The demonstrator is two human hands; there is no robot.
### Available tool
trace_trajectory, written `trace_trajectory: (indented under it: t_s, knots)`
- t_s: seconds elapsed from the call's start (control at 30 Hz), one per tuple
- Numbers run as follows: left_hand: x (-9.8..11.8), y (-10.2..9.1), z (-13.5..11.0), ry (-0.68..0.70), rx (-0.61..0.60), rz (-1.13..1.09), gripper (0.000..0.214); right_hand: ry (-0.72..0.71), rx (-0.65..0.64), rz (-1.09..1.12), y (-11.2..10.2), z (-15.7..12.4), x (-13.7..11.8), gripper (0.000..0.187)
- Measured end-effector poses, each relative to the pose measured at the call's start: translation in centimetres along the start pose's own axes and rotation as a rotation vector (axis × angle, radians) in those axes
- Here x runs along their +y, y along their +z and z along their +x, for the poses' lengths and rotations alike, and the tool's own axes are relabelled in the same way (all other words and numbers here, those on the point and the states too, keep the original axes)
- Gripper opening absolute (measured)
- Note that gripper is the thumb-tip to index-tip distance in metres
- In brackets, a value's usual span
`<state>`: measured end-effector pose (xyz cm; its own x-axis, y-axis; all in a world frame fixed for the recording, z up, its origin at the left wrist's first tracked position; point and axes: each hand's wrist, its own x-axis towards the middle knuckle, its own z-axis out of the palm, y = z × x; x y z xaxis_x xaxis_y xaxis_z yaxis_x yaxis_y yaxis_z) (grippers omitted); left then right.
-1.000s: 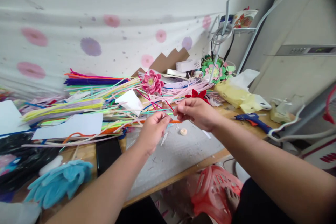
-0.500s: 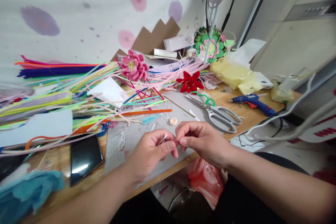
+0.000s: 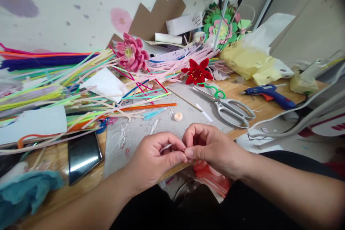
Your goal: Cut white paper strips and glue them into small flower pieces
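Slanting up gently to the right, a thin white sliver (image 3: 167, 147) shows between the thumb and forefinger of the left hand (image 3: 157, 156), its long axis running toward the fingertips, its far end lost behind the fingers. That puts it over the near edge of the surface (image 3: 237, 88). Both hands are curled in tight here: left thumb and forefinger pinched, right hand (image 3: 211, 151) pinched too, the two sets of fingertips meeting. Whatever sits right at that meeting point is too small to make out.

Just beyond them, on the grey mat (image 3: 117, 161), there's a small pale roll (image 3: 178, 116), with tangled white thread (image 3: 122, 138) off to the left. Farther right, silver scissors (image 3: 221, 106) lie with handles toward the near right, and a blue glue gun (image 3: 271, 95) rests past those. A red flower (image 3: 197, 72) sits behind the scissors, a pink flower (image 3: 131, 53) farther left, and fuzzy stems (image 3: 35, 95) crowd the whole left side, several poking over the mat.
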<state>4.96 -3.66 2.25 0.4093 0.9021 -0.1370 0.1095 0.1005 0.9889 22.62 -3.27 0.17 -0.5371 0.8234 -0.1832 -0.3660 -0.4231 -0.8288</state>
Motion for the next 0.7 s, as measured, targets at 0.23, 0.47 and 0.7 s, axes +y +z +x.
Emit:
trace_trajectory:
  t_s: [0.23,0.47,0.7]
  knots:
    - [0.2,-0.4,-0.2,0.14,0.052,0.203,0.005,0.0,0.057,-0.027,0.2,-0.1,0.4,0.024]
    - [0.0,-0.8,-0.5,0.207,0.089,0.158,0.014,-0.023,0.048,-0.021,0.5,-0.2,0.2,0.012]
    - [-0.1,-0.6,-0.3,0.314,0.199,0.288,0.008,0.03,0.076,0.017,1.1,-0.4,-0.2,0.013]
